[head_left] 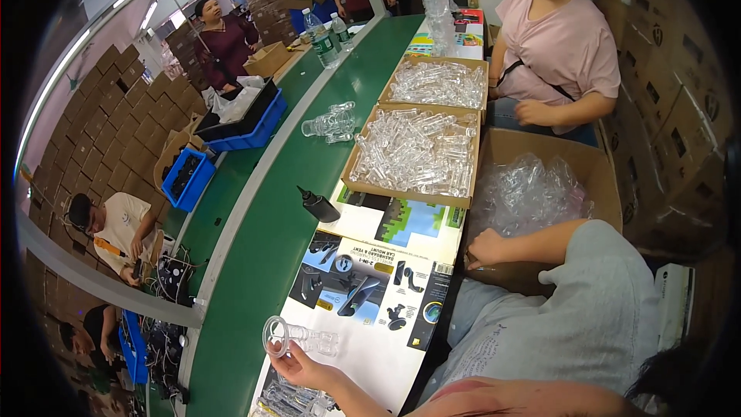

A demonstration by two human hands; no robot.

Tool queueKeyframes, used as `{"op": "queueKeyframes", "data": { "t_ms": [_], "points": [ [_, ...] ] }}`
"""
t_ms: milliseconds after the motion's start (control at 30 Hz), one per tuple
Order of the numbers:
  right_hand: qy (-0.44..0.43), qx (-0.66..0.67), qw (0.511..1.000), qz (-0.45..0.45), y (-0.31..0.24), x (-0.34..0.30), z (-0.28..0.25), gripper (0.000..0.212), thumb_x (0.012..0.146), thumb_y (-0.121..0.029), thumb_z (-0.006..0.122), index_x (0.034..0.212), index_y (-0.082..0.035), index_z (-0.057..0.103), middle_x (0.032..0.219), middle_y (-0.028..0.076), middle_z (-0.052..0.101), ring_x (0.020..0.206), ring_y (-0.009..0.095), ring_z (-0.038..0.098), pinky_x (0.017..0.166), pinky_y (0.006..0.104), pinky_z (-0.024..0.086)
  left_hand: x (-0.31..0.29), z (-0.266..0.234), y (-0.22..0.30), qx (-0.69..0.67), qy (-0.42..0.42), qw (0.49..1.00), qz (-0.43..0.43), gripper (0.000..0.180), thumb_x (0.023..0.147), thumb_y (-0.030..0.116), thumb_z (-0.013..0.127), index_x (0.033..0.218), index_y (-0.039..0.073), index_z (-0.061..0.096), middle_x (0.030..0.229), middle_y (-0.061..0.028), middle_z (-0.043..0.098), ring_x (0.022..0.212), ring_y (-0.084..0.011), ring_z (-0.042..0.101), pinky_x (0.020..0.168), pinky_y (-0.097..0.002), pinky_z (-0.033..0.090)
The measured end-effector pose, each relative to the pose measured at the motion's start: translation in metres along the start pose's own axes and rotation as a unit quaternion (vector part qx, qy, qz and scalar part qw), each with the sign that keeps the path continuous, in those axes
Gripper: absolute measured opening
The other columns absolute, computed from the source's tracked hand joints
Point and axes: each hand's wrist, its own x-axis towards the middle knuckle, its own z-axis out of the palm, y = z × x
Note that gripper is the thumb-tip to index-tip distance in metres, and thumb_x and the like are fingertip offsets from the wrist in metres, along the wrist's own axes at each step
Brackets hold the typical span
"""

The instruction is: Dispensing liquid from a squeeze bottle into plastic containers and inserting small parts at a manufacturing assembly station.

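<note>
My left hand (pixel 299 368), low in the view, is closed around the wide round rim of a clear plastic bottle-shaped part (pixel 318 341). That part lies sideways over a white area of printed cardboard (pixel 363 282). Further right, my right hand (pixel 488 249) rests by the near side of a large open carton (pixel 540 139). Its fingers are curled, and whatever they pinch is too small or hidden to make out. Crumpled clear plastic (pixel 532 193) fills part of the carton. Below my left hand lie several thin pieces in clear wrapping (pixel 293 398).
Two shallow cardboard trays (pixel 409 194) hold many clear plastic pieces. Loose clear parts (pixel 330 123) and a black nozzle bottle (pixel 318 206) stand on the green bench (pixel 247 262). A co-worker in pink (pixel 557 46) sits beyond the carton. Blue bins (pixel 189 179) line the far side.
</note>
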Motion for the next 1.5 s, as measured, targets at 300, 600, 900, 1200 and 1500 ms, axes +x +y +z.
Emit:
{"op": "queueKeyframes", "data": {
  "t_ms": [300, 600, 900, 1200, 1500],
  "points": [
    [0.048, 0.034, 0.998, -0.02, -0.001, -0.005, 0.003, 0.042, 0.076, -0.047, 0.055, 0.072, -0.006, 0.064, 0.069, 0.015, 0.063, 0.068, 0.032, 0.063, 0.059, 0.0429, 0.049, 0.001, 0.002, -0.002, 0.006, -0.003, 1.0, 0.008, 0.037, 0.085, 0.004, 0.052, 0.12, -0.004, 0.044, 0.122, -0.0126, 0.047, 0.113, -0.0214, 0.045, 0.096, -0.0328, 0.035],
    [0.1, 0.083, 0.991, -0.029, -0.005, -0.004, 0.014, 0.038, 0.077, -0.041, 0.056, 0.07, -0.005, 0.062, 0.064, 0.016, 0.061, 0.063, 0.034, 0.062, 0.056, 0.0436, 0.049, -0.007, 0.011, 0.016, 0.061, 0.008, 0.996, 0.06, 0.027, 0.089, 0.017, 0.049, 0.106, -0.004, 0.057, 0.106, -0.0153, 0.058, 0.091, -0.0234, 0.057, 0.078, -0.0328, 0.047],
    [0.088, 0.097, 0.991, -0.028, -0.008, -0.001, 0.018, 0.036, 0.081, -0.038, 0.052, 0.07, -0.006, 0.062, 0.064, 0.017, 0.061, 0.062, 0.035, 0.061, 0.055, 0.045, 0.048, -0.011, 0.015, 0.028, 0.043, -0.011, 0.999, 0.026, 0.031, 0.088, 0.022, 0.053, 0.105, -0.003, 0.057, 0.109, -0.0164, 0.057, 0.099, -0.0236, 0.053, 0.085, -0.0327, 0.043],
    [0.112, 0.133, 0.984, -0.044, -0.006, -0.002, 0.022, 0.034, 0.085, -0.035, 0.046, 0.071, -0.007, 0.06, 0.064, 0.017, 0.06, 0.063, 0.036, 0.06, 0.056, 0.0459, 0.048, -0.014, 0.012, 0.014, -0.02, 0.021, 0.996, 0.081, 0.036, 0.088, 0.022, 0.055, 0.113, -0.003, 0.052, 0.11, -0.0151, 0.054, 0.098, -0.0229, 0.053, 0.085, -0.032, 0.043],
    [0.091, 0.128, 0.987, -0.025, -0.01, -0.004, 0.017, 0.029, 0.085, -0.034, 0.046, 0.078, -0.009, 0.06, 0.067, 0.015, 0.061, 0.065, 0.034, 0.061, 0.058, 0.045, 0.048, 0.0, 0.0, -0.007, 0.076, 0.011, 0.996, 0.036, 0.034, 0.088, 0.018, 0.054, 0.116, -0.001, 0.049, 0.105, -0.0132, 0.053, 0.097, -0.0196, 0.051, 0.086, -0.0295, 0.042]
  ]
}}
